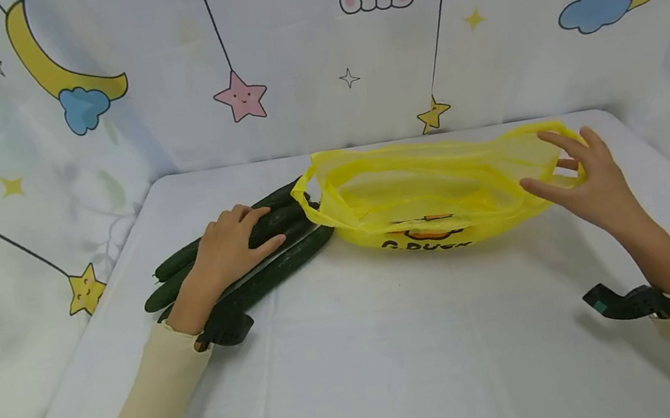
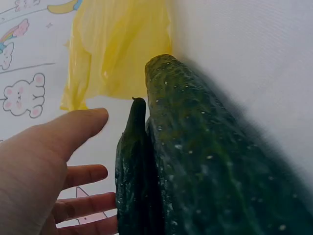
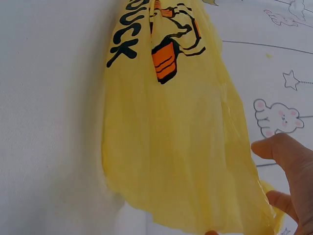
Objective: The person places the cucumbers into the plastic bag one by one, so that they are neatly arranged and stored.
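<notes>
My left hand (image 1: 224,255): spread wide over the cucumbers (image 1: 283,268) | My right hand (image 1: 597,186): spread wide at the right end of the yellow bag (image 1: 411,189)

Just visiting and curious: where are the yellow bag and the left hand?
Yellow bag (image 3: 176,132): right wrist view, wall near the printing.
Left hand (image 1: 225,252): head view, back of the hand.

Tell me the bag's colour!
The bag is yellow with black and orange print, clearest in the right wrist view.
</notes>
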The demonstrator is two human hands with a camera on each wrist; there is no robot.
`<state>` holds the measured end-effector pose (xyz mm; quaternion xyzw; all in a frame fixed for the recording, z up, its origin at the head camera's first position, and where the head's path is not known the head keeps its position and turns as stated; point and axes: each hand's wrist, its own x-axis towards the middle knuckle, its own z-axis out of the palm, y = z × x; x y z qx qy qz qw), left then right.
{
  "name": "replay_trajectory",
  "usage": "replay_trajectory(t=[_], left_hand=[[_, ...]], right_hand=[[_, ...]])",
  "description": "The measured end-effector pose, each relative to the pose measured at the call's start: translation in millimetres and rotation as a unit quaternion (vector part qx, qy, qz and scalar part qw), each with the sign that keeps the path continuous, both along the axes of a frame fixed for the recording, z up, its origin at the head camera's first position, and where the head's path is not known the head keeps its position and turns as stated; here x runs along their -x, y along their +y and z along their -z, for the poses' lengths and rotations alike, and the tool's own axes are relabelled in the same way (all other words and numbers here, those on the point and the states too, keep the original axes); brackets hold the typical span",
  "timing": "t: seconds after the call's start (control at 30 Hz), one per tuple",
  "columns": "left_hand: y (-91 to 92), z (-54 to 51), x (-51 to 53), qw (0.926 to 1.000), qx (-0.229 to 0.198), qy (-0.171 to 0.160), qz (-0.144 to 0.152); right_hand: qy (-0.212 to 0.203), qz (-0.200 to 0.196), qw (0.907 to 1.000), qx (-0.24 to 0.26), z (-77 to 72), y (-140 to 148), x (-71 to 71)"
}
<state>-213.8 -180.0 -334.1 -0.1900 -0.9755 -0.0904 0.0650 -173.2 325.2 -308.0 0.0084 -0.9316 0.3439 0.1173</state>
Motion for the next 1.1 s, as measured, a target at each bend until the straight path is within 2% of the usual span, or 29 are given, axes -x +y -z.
replay_trajectory(t=[0.17,0.3,0.53,0.8,1.1], left_hand=[[-1.4,5.3,-0.4,0.9999,-0.001,0.015,0.004],[-3.7,8.4,0.0,0.9998,0.0,0.02,0.009],[-9.9,7.1,1.7,0.9999,0.003,-0.013,-0.005],[-12.1,8.4,1.2,0.9972,-0.051,-0.054,-0.003],[-12.3,9.9,1.6,0.9987,-0.042,-0.029,0.009]], right_hand=[[-0.011,0.014,0.999,0.042,4.8,1.1,-1.6],[-0.031,0.019,0.9984,0.044,6.1,3.5,-3.5],[-0.058,0.012,0.9978,0.031,5.0,5.6,-3.6],[-0.071,0.016,0.9968,0.034,6.3,4.3,-3.4],[-0.068,0.011,0.9973,0.027,8.2,5.0,-3.5]])
